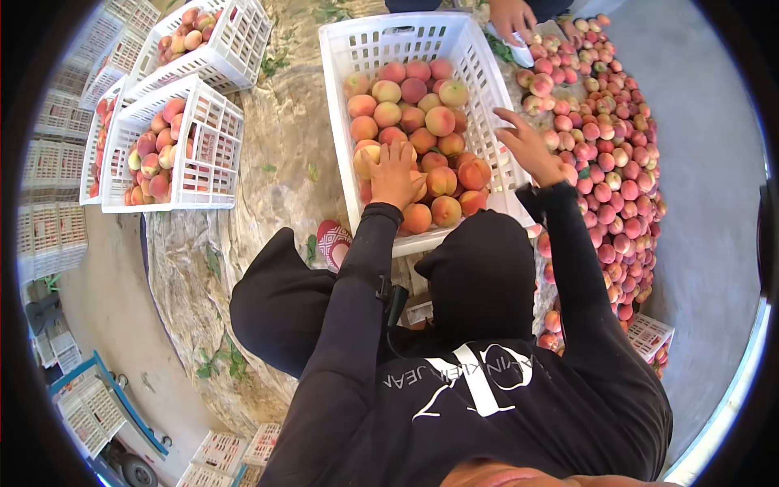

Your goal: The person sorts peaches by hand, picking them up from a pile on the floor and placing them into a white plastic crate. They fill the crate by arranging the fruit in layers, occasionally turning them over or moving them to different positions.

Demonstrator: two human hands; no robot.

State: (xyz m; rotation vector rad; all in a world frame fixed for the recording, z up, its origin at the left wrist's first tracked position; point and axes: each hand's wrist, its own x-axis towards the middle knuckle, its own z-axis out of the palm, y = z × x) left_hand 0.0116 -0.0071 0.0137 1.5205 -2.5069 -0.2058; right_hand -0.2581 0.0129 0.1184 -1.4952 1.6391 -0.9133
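Observation:
In front of me a white plastic crate [334, 89] holds many red and yellow peaches [440, 121]. My left hand [395, 174] is inside it, palm down, with its fingers curled over a peach among the others near the left wall. How much of that peach lies beneath the hand is hidden. Just above the crate's right rim is my right hand [529, 148], its fingers apart and nothing in them. A large pile of loose peaches [604, 174] spreads on the ground to the right of this hand.
Another person's hand [513, 18] is near a white item [519, 53] beyond the crate's far right corner. On the left stand peach-filled crates [213, 154] and stacked crates [53, 203]. A small crate [649, 334] sits by the pile. Fallen leaves [231, 357] lie on the ground sheet [280, 154].

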